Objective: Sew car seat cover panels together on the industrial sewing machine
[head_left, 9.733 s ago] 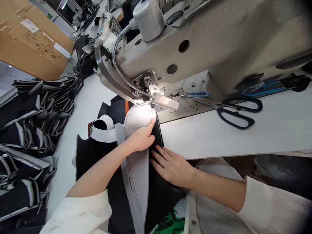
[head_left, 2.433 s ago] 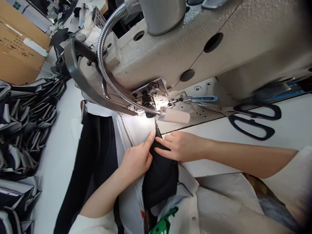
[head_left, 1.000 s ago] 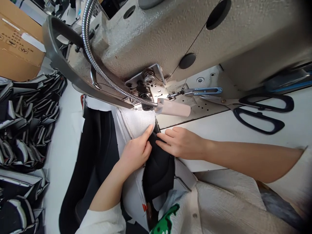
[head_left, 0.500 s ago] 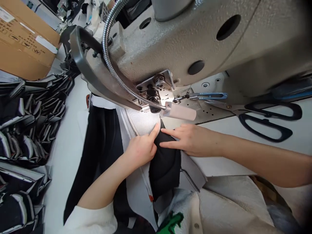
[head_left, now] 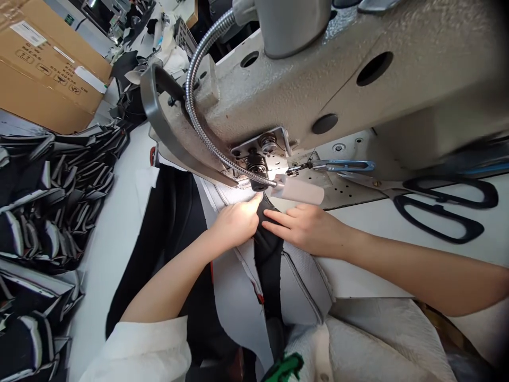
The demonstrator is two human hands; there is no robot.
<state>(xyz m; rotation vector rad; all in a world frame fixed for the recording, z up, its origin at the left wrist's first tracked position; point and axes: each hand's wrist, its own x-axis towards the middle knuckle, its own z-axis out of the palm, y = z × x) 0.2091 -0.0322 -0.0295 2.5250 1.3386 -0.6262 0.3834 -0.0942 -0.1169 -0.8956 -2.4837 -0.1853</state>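
Left hand lies knuckles up on the pale grey mesh panel, fingers drawn together and pressed down, index tip reaching to the black fabric strip just short of the presser foot. Right hand lies flat on the other side of the strip, fingers straight and close together, tips touching the strip's edge and nearly meeting the left fingertips. Neither hand pinches; both press the layers against the machine bed. The strip runs from under the foot back toward the person's lap, lying over the grey panels, which spread either side of it. The sewing machine head fills the upper frame; a gooseneck lamp arm curves down to a small lamp lighting the work just beside the foot. Behind the right hand, on the metal bed, lie blue thread snips; farther right on the white table rest black-handled scissors, well apart from the hands. Left of the machine, more black fabric hangs over the table edge. At far left stands a stack of black and grey cut pieces, with a cardboard box behind it. White sleeves on both forearms; green print at the bottom edge, too cropped to read.
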